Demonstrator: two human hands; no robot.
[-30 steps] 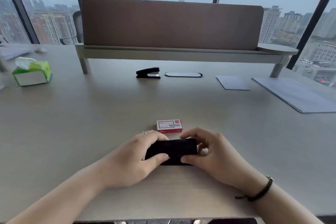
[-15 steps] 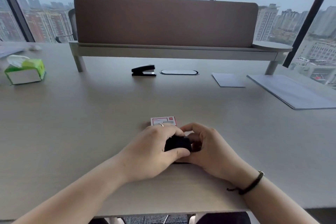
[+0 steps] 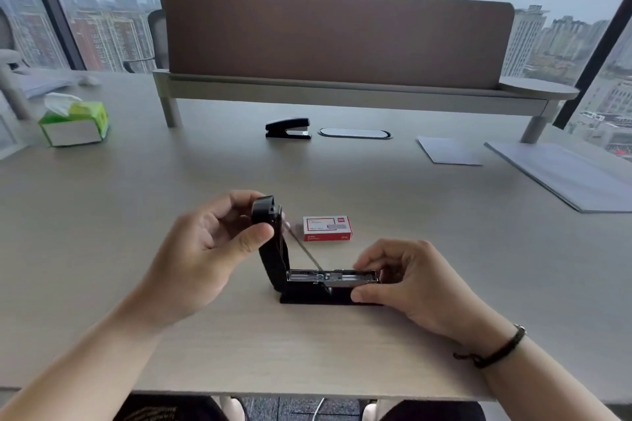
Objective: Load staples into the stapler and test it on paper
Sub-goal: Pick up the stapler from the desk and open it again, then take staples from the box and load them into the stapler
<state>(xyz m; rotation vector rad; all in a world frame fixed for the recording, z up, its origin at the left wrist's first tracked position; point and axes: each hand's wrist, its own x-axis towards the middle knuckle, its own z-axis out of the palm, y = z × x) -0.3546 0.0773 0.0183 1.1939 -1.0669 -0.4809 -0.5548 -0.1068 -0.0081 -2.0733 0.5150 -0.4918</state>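
A black stapler (image 3: 307,287) stands on the desk in front of me with its lid swung upright and the metal staple channel (image 3: 331,276) exposed. My left hand (image 3: 208,249) pinches the raised lid's tip between thumb and fingers. The stapler's front end and base are gripped by my right hand (image 3: 407,287). A thin spring rod runs from the lid down to the channel. Just behind the stapler lies a red and white staple box (image 3: 327,228), closed. A small sheet of paper (image 3: 448,150) rests far right on the desk.
A second black stapler (image 3: 288,128) sits by an oval cable grommet (image 3: 354,133) at the back. There is a green tissue box (image 3: 73,123) at the far left and a large paper stack (image 3: 564,174) at the right. A brown divider panel (image 3: 335,37) spans the desk's rear.
The stapler was closed under both hands. Now my left hand has lifted its lid upright, while my right hand holds the base down. The view has moved closer.
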